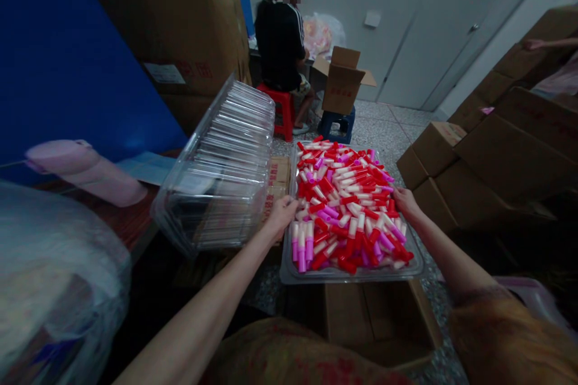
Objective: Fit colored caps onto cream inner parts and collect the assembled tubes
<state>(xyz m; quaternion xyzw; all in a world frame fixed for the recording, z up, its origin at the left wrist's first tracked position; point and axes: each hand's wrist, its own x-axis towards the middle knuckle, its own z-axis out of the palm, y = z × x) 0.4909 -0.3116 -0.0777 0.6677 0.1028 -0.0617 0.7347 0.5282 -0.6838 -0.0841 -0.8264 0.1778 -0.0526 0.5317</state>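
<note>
A clear plastic tray [352, 279], heaped with small tubes [350, 210] in red, pink and white that resemble lip gloss tubes, is held up in front of me. My left hand [284, 213] is closed on its left edge. On the opposite edge, my right hand [405, 201] grips the rim, its fingers partly hidden behind the side. Several pink-ended tubes stand upright in the tray's near left corner. Just left of the tray, nested clear plastic trays [221, 162] lean at a tilt. Beneath the held tray is an open cardboard box [431, 328].
A pink bottle [97, 171] and a plastic-wrapped bundle [58, 289] lie at left. Cardboard boxes [487, 162] are piled at right. Ahead, a person [280, 42] sits on a red stool [283, 111]; an open carton [342, 87] rests on a blue stool [338, 126].
</note>
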